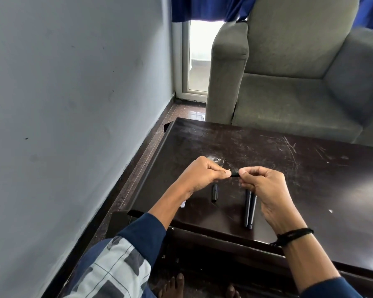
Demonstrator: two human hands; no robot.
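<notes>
Navy sleeve (142,231) nearest, left hand (199,176) and right hand (267,190) each pinch one black pen piece (235,174) above the scratched table (267,147).

Table (310,168): wall (73,104) along left, armchair (299,93) behind. Door (197,61) between wall and armchair, curtain (202,7) above it. Over table, toward front edge: left hand (199,175), right hand (265,190), tube (235,174) pinched between them. On table: cap (214,192) just below left hand; two barrels (250,209) right of cap, side by side, touching, partly under right hand.
</notes>
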